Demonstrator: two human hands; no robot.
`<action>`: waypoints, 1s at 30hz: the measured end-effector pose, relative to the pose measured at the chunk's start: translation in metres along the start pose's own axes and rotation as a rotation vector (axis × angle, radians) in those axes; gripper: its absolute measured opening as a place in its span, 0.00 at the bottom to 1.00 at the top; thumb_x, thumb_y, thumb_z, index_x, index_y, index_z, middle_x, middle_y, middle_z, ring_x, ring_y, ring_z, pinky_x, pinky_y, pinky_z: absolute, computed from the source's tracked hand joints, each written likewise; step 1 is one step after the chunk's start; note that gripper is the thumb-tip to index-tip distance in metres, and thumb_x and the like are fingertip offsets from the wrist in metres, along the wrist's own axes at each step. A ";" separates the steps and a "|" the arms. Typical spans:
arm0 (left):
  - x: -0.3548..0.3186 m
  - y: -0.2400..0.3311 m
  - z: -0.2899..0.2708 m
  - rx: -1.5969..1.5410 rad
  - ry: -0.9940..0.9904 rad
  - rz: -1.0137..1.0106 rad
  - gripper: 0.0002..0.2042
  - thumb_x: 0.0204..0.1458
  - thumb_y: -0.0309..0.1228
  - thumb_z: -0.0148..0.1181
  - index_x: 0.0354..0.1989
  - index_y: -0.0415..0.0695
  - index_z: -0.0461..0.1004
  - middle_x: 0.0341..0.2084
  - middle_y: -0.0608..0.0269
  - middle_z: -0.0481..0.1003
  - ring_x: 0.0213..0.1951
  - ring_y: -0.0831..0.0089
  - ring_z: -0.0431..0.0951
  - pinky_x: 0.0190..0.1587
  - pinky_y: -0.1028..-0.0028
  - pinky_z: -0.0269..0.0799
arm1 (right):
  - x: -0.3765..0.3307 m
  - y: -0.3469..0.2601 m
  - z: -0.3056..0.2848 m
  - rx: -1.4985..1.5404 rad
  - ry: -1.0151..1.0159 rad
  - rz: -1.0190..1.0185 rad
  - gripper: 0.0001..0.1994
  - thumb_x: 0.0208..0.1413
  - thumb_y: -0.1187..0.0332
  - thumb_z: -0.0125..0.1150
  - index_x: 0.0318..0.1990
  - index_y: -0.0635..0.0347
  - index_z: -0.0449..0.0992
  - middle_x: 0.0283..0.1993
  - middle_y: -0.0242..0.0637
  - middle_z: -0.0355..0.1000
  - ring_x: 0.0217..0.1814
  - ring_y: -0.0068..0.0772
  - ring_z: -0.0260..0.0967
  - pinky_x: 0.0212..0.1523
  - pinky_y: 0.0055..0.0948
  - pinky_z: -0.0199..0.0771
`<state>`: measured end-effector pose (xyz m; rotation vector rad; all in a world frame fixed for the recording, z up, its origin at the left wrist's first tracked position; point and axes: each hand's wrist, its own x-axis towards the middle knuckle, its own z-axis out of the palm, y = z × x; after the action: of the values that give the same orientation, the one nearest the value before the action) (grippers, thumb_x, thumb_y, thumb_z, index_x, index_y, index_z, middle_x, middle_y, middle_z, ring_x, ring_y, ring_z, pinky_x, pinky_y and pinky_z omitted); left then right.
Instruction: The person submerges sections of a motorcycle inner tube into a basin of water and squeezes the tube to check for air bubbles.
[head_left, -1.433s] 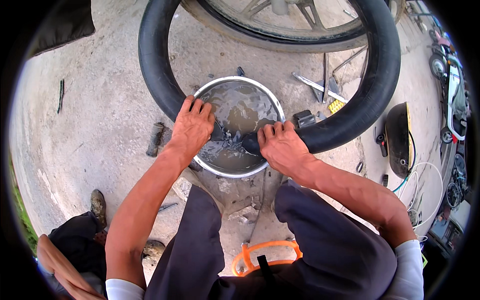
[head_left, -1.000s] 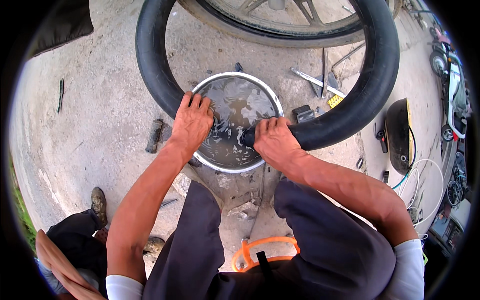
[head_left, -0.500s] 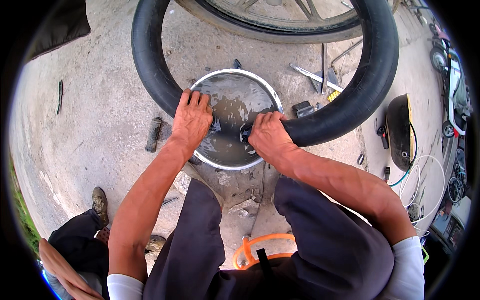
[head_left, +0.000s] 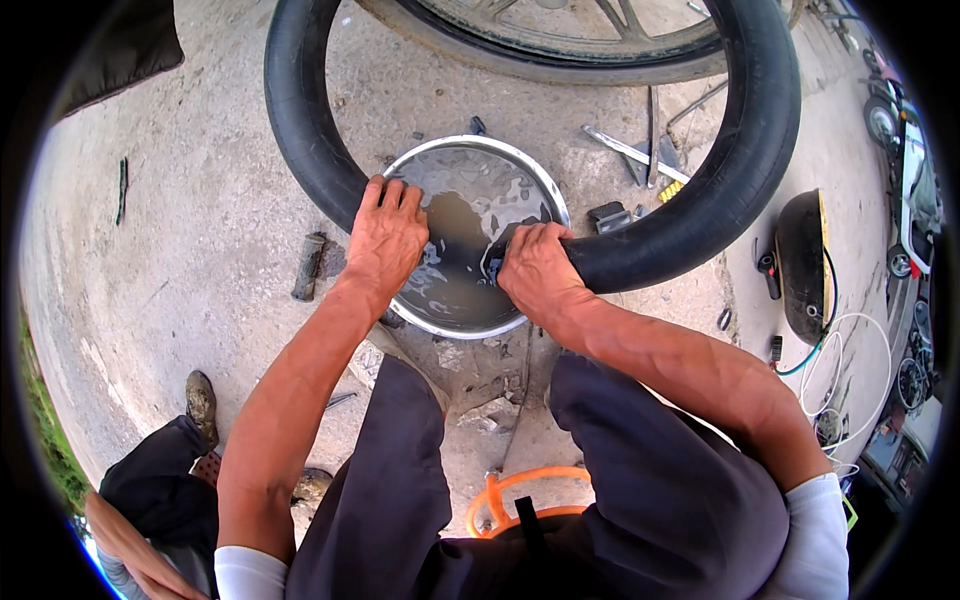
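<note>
A round metal basin [head_left: 432,326] of murky water stands on the ground between my feet. My left hand [head_left: 388,232] grips a large black inner tube [head_left: 690,235] at the basin's left side. At the right rim, my right hand [head_left: 543,265] is closed round the same tube. Between my hands the tube dips into the cloudy water, where that stretch is mostly hidden. The rest of its ring rises beyond the basin and runs out of view at the top. Ripples and reflections break up the water's surface.
Beyond the basin lies a spoked wheel with its tyre [head_left: 560,68]. Metal levers [head_left: 634,152] lie inside the ring. To the right are a black and yellow tank-like object [head_left: 803,265] and a white hose [head_left: 880,385]. Another person's boot [head_left: 201,408] is at left, an orange frame [head_left: 492,505] below.
The water's ripples and reflections have shifted. Both hands keep their places on the inner tube. The other person's arm at lower left has moved slightly.
</note>
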<state>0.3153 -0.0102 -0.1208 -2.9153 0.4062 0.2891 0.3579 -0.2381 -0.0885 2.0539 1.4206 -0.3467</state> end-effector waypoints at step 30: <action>0.000 0.000 -0.006 0.048 -0.054 0.022 0.09 0.58 0.28 0.60 0.42 0.45 0.86 0.48 0.59 0.76 0.60 0.60 0.72 0.73 0.55 0.56 | -0.003 -0.001 0.006 -0.068 0.036 0.004 0.17 0.65 0.67 0.52 0.48 0.72 0.83 0.41 0.55 0.76 0.42 0.51 0.75 0.43 0.54 0.71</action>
<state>0.3164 -0.0111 -0.1153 -2.8503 0.4308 0.3558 0.3563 -0.2442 -0.0917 2.0177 1.4298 -0.2573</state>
